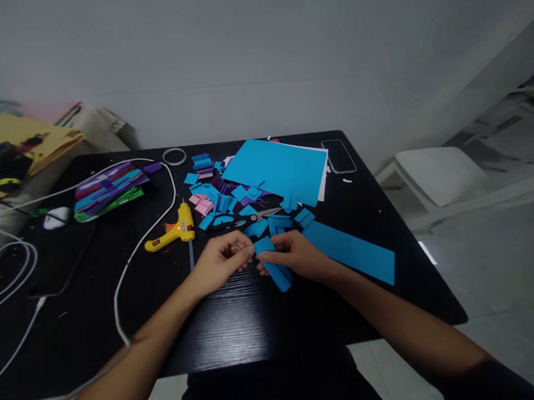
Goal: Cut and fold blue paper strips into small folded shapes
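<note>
A folded blue paper strip (279, 271) slants down over the front middle of the black table. My right hand (296, 254) is closed on it, thumb on top. At its upper left corner, my left hand (225, 258) has thumb and forefinger pinched together at the paper's edge. Just beyond my hands lie scissors (267, 213) among small blue paper pieces (224, 202) and pink ones (202, 203). A long blue strip (353, 250) lies flat to the right of my right hand. Behind, a large blue sheet (278, 167) rests on white paper.
A yellow glue gun (177, 227) lies left of the paper pieces. White cables (127, 264) cross the table's left side, one over my left forearm. Bundled coloured paper (108, 190), a tape ring (174, 156) and a phone (339, 156) lie farther back. A white stool (439, 173) stands right.
</note>
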A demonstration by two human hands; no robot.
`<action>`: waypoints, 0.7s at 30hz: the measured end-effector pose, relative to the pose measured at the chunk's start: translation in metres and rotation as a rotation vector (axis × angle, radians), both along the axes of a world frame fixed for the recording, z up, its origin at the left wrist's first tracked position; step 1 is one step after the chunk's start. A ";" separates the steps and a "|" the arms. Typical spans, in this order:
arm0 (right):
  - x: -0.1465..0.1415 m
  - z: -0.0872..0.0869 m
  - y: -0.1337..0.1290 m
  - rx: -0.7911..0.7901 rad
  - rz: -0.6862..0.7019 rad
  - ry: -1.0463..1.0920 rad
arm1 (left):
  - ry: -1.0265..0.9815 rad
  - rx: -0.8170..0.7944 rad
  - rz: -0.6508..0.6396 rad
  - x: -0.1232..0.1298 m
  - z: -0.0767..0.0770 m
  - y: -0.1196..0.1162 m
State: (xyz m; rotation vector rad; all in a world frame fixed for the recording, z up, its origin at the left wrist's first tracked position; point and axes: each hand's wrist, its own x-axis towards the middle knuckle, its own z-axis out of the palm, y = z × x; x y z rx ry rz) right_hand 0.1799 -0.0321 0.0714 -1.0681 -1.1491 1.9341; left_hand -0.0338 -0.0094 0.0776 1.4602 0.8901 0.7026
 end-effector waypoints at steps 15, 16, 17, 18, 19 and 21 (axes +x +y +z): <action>0.004 0.003 0.001 -0.021 0.137 -0.026 | 0.014 0.035 0.028 0.000 0.002 0.001; 0.004 0.003 0.001 -0.017 0.148 -0.025 | 0.008 0.033 0.036 0.000 0.002 0.002; 0.004 0.002 0.001 -0.018 0.152 -0.022 | 0.002 0.029 0.044 0.000 0.003 0.002; 0.004 0.001 0.000 -0.021 0.152 -0.019 | -0.003 0.026 0.050 0.000 0.003 0.002; 0.003 0.000 0.000 -0.024 0.148 -0.016 | -0.007 0.023 0.054 0.000 0.003 0.003; 0.003 -0.002 0.000 -0.026 0.141 -0.014 | -0.007 0.016 0.056 -0.001 0.004 0.003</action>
